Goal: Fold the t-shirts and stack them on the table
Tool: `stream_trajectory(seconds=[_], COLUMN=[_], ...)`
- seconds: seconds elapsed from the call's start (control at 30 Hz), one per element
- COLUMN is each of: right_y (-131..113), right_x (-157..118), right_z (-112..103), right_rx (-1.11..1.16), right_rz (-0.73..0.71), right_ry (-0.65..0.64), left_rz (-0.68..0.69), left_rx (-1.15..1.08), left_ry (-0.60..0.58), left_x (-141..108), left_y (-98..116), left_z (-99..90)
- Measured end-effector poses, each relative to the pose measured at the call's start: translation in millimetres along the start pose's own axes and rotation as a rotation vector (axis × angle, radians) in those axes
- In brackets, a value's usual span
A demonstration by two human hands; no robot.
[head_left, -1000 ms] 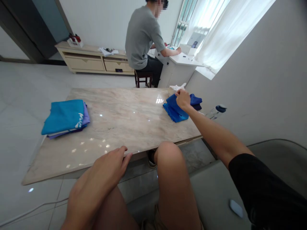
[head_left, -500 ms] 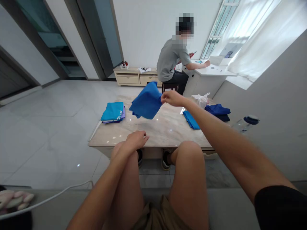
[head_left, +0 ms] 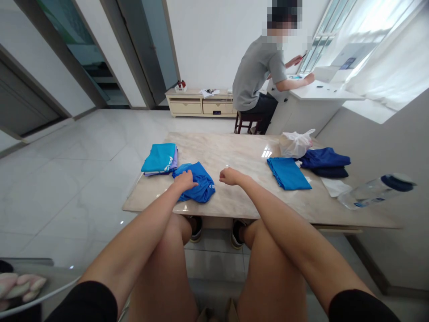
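Observation:
On the table in front of me lies a crumpled blue cloth garment (head_left: pixel 203 183) with small white lettering near its right edge. My left hand (head_left: pixel 185 181) rests on its left part, thumb and fingers apart, covering some of the fabric. Just right of the garment, my right hand (head_left: pixel 230 176) hovers with curled fingers, and I see nothing in them. A folded stack of turquoise and purple cloth (head_left: pixel 159 157) sits to the left, close to the crumpled garment. Farther right lies a folded blue cloth (head_left: pixel 288 173).
The marble-topped table (head_left: pixel 241 201) spans the view above my knees. At its right are a white plastic bag (head_left: pixel 295 144), dark blue folded clothes (head_left: pixel 326 158) and a clear bottle (head_left: pixel 372 192). A person in grey (head_left: pixel 256 74) sits at a white desk (head_left: pixel 321 91) beyond.
The blue garment, held up by my right hand before, now lies on the table, released from it. My left hand has moved from my knee onto the garment. The view has shifted slightly.

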State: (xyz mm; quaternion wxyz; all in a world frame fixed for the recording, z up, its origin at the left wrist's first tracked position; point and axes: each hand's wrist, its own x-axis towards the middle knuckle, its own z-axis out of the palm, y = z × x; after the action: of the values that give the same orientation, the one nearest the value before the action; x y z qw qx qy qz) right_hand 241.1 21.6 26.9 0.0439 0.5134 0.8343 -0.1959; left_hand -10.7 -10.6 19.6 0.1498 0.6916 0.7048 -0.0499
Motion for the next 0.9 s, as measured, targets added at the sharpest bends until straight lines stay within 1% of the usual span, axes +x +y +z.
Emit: stream_trajectory(seconds=[0.1, 0.17, 0.23, 0.3, 0.43, 0.6, 0.7, 0.73, 0.77, 0.8, 0.83, 0.9], right_y=[5.6, 7.7, 8.7, 9.0, 8.8, 8.5, 8.5, 8.4, 8.2, 8.0, 7.8, 8.4], right_x=[9.7, 13.2, 14.1, 13.1, 11.3, 14.2, 15.3, 15.0, 14.3, 13.4, 12.2, 9.7], right_z=[7.2, 10.2, 12.6, 14.2, 15.0, 12.2, 5.9, 2.4, -2.0, -7.3, -13.2, -25.9], right_rx=[-0.006, -0.005, 0.002, 0.018, 0.064, 0.151, 0.192, 0.206, 0.218, 0.228, 0.238, 0.258], right_rz=[0.004, 0.003, 0.001, -0.003, -0.013, -0.038, -0.019, -0.001, 0.020, 0.042, 0.059, 0.055], right_ry=[-0.050, -0.078, -0.104, -0.125, -0.126, -0.006, 0.056, 0.093, 0.156, 0.251, 0.380, 0.693], left_rz=[-0.040, -0.023, 0.009, 0.049, 0.141, 0.236, 0.267, 0.271, 0.273, 0.272, 0.268, 0.260], left_rx=[-0.005, -0.030, -0.070, -0.125, -0.294, -0.585, -0.739, -0.807, -0.891, -0.983, -1.071, -1.185], left_ry=[-0.098, -0.141, -0.159, -0.154, -0.073, 0.111, 0.204, 0.243, 0.291, 0.346, 0.407, 0.548], left_x=[17.9, 27.5, 35.6, 42.0, 49.8, 49.6, 48.2, 48.5, 49.2, 50.3, 51.7, 54.5], left_y=[-12.1, -17.6, -19.8, -17.8, -1.2, 32.7, 50.2, 54.3, 57.2, 58.8, 59.1, 56.0], left_z=[18.2, 25.4, 29.4, 31.4, 33.1, 33.0, 27.9, 24.3, 19.6, 13.7, 6.8, -8.5])
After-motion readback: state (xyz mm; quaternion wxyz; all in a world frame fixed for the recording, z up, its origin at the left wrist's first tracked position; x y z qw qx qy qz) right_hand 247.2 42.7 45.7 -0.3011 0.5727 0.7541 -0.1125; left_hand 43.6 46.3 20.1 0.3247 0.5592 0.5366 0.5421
